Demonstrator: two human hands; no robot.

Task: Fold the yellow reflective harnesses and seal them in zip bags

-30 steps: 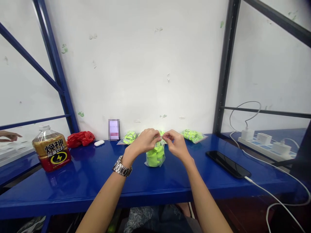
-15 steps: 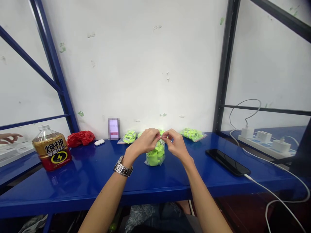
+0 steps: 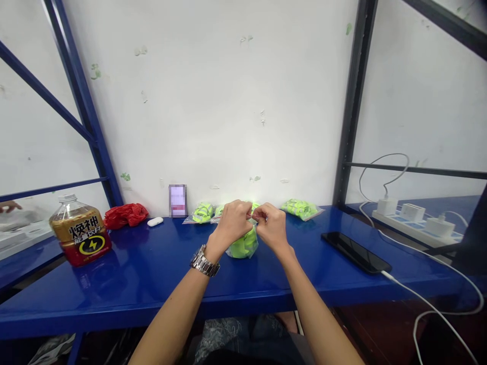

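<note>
A clear plastic bag with bright yellow-green fabric inside stands on the blue table, right in front of me. At its top edge my left hand is closed, thumb and finger pinching the plastic. My right hand pinches the same edge just to the right, the fingertips of both hands nearly touching. Both hands hide the upper part of the bag. Behind them, against the wall, lie similar bags: one bag to the left and another bag to the right, with more partly hidden between.
On the left stand a large drink bottle, a crumpled red plastic bag and a white case. A lit screen leans on the wall. To the right lie a black phone on a white cable and a power strip.
My left hand and wrist have shifted slightly right, its wrist turning inward; the right hand has tilted a little. Both still pinch the bag's top. At far left, another person's hand has drawn back.
</note>
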